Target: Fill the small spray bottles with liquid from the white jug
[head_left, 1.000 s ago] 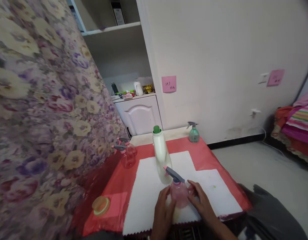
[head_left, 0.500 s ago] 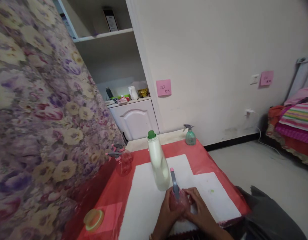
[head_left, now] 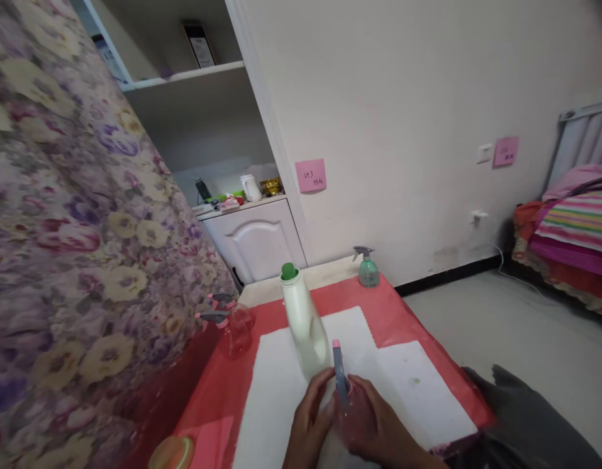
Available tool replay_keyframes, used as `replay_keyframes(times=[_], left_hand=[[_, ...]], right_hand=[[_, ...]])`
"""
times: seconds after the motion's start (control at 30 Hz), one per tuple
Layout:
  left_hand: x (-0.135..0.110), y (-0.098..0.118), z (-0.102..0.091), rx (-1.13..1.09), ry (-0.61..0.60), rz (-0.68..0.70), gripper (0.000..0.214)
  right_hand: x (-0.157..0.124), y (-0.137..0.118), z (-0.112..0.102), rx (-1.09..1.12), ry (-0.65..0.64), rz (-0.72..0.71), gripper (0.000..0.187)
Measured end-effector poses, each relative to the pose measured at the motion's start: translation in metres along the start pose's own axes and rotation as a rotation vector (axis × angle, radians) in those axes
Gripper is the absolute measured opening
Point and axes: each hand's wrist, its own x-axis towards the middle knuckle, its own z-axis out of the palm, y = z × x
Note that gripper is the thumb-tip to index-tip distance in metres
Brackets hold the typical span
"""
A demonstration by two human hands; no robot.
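A pink see-through spray bottle with a grey, pink-tipped spray head stands low in front of me over the white sheet. Wrapped round its right side is my right hand. On its left, my left hand has curled fingers against the bottle near the neck; its lower fingers are partly hidden. Just beyond my left hand stands a tall pale-green jug with a green piece at its mouth.
Two pink spray bottles stand at the table's left edge; a green spray bottle is at the back right. A round lid-like item lies front left. A flowered curtain hangs on the left. Dark plastic lies at right.
The view has shifted slightly. My left hand has loosened from the bottle's front and moved a little left, while my right hand keeps its hold. The spray bottle has tilted or turned slightly.
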Motion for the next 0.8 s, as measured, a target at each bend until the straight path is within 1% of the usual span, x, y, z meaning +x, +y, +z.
replay_keyframes(times=[0.1,0.17,0.3,0.43,0.6,0.7,0.8], left_hand=[[0.005,0.018,0.009,0.027,0.032,-0.04,0.043],[0.01,0.024,0.017,0.025,0.053,-0.083,0.044],[0.02,0.023,0.028,-0.023,0.076,-0.125,0.046],[0.022,0.021,0.028,-0.012,0.075,-0.102,0.042],[0.021,0.025,0.031,-0.04,0.124,-0.118,0.042],[0.021,0.028,0.034,-0.134,0.132,-0.151,0.039],[0.021,0.029,0.034,-0.194,0.116,-0.155,0.039]], right_hand=[[0.001,-0.005,-0.001,-0.02,-0.009,-0.019,0.088],[0.002,-0.009,-0.001,-0.014,-0.009,-0.034,0.088],[0.003,-0.015,-0.001,0.013,-0.016,-0.089,0.089],[0.003,-0.013,-0.001,0.031,-0.022,-0.119,0.092],[0.003,-0.011,-0.001,0.028,-0.019,-0.096,0.092],[0.003,-0.018,-0.001,0.015,-0.018,-0.069,0.085],[0.003,-0.025,-0.001,0.003,-0.025,-0.082,0.084]])
